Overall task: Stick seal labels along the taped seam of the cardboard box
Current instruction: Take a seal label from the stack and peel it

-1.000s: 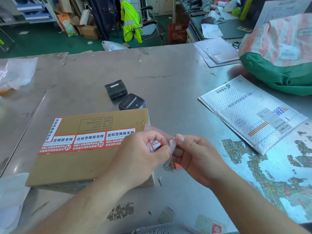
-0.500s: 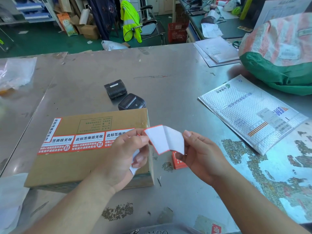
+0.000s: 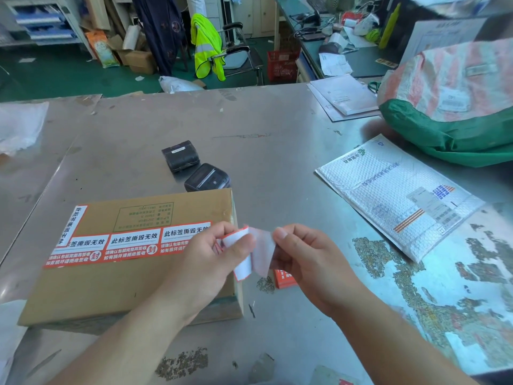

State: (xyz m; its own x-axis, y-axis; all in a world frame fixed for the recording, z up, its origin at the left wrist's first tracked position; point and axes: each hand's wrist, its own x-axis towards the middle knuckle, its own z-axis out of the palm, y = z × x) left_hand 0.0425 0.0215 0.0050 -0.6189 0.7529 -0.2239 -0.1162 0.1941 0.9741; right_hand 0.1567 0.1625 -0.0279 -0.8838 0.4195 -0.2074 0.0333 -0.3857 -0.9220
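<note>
- Two hands met just off the right end of the cardboard box (image 3: 111, 287), above the worn metal surface (image 3: 277, 129).
- Left hand (image 3: 205, 262): thumb and curled fingers were clamped on a loose seal label (image 3: 241, 266), its white back showing with a red rim, bent over and hanging at the box's right edge.
- Right hand (image 3: 308, 262): thumb and forefinger pinched together on a pale backing sheet (image 3: 262, 251), which touched and overlapped the loose label.
- Box lay flat and closed, so its contents were hidden.
- Three stuck labels (image 3: 130, 245) ran in a row across the box top, the rightmost partly behind the left hand.
- One more, an end label (image 3: 70, 226), ran upright at the box's left end.
- Small red label stack (image 3: 284, 277) lay on the surface just beside the box's right end, partly under the right hand.
- Two black devices (image 3: 208, 177) sat beyond the box's far right corner, the nearer one just beside it.
- Bubble mailer (image 3: 394, 201) lay flat to the right, well apart from the box. Could not tell whether it held anything.
- Green and striped sack (image 3: 449, 107) bulged at the far right, with its contents out of sight.
- Papers (image 3: 344, 98) lay just left of the sack.
</note>
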